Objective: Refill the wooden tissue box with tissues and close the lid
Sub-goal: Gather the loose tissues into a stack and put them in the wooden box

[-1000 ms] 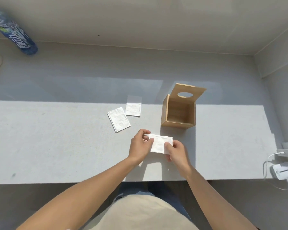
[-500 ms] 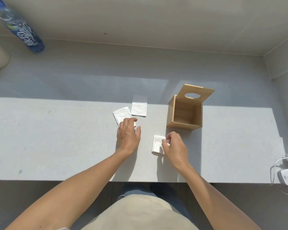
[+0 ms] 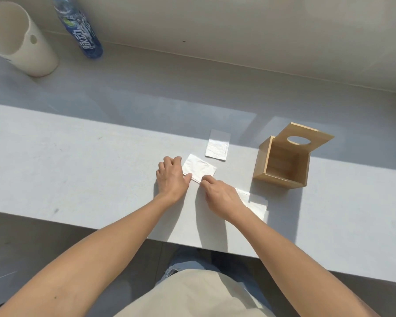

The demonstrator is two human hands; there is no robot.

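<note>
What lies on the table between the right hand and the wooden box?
One folded tissue, partly hidden under the right hand. Beyond it, bare table up to the wooden box, as the head view shows.

On the worktop, the wooden tissue box stands to the right with its lid tipped up behind the opening. Left of it lie two tissues, one farther back and one nearer, between the left hand and right hand. A third tissue seems to lie partly under the right wrist, while a bottle and a tube sit far back left.
</note>
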